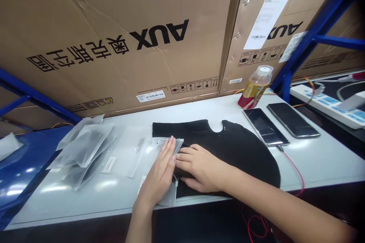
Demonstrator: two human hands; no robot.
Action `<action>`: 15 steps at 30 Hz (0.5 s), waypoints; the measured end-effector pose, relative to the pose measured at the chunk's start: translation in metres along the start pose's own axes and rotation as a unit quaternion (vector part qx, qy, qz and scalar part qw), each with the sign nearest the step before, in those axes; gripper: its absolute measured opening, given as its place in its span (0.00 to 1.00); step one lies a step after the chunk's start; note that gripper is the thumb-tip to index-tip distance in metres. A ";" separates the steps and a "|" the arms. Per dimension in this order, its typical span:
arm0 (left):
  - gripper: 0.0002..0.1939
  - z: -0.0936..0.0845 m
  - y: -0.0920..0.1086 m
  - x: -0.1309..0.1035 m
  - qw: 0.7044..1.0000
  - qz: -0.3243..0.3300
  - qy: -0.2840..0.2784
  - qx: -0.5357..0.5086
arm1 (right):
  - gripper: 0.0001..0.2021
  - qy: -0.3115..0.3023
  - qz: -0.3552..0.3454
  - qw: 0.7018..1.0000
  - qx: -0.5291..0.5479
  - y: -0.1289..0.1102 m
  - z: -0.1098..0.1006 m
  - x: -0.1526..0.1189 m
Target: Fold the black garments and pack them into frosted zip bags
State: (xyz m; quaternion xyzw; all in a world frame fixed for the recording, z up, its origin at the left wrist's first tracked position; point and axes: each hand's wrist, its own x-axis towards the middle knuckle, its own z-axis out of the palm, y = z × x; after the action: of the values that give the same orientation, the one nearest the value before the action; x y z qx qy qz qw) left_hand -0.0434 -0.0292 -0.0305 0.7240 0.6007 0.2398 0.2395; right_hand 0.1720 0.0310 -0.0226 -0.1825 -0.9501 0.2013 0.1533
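Note:
A black cloth hood [242, 155], balaclava-like with a rounded right end and a notch in its far edge, lies flat on the white tabletop. At its left end is a clear zip bag [168, 197] with its opening and slider toward the hood. My left hand [159, 172] rests on this bag, fingers stretched out and together. My right hand [201, 169] is just right of it, its fingers bent onto the black cloth at the bag's mouth. Its fingertips are partly hidden by the bag and my left hand.
Several clear zip bags [88, 144] lie to the left. A drink bottle [256, 87] and two phones [266, 126] are at the right; a red cable [296, 171] runs from one. Large cardboard boxes [114, 15] stand behind, with a power strip [327, 104] far right.

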 end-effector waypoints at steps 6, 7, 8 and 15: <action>0.22 -0.001 0.012 -0.014 0.990 -0.014 0.100 0.094 | 0.22 0.007 -0.063 0.998 0.025 0.005 0.002 -0.001; 0.21 0.001 0.013 -0.015 0.990 0.005 0.108 0.089 | 0.21 0.007 -0.084 0.996 0.035 0.007 0.005 -0.001; 0.20 0.004 0.014 -0.014 0.990 0.024 0.114 0.082 | 0.20 0.007 -0.102 0.994 0.041 0.008 0.007 0.001; 0.20 0.007 0.013 -0.007 0.988 0.017 0.149 0.033 | 0.19 0.019 -0.077 0.997 0.021 0.002 0.011 0.014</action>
State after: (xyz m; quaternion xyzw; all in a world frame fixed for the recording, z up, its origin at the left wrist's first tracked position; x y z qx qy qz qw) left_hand -0.0302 -0.0382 -0.0282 0.6977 0.6252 0.3289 0.1188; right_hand 0.1561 0.0346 -0.0304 -0.1096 -0.9537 0.2055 0.1901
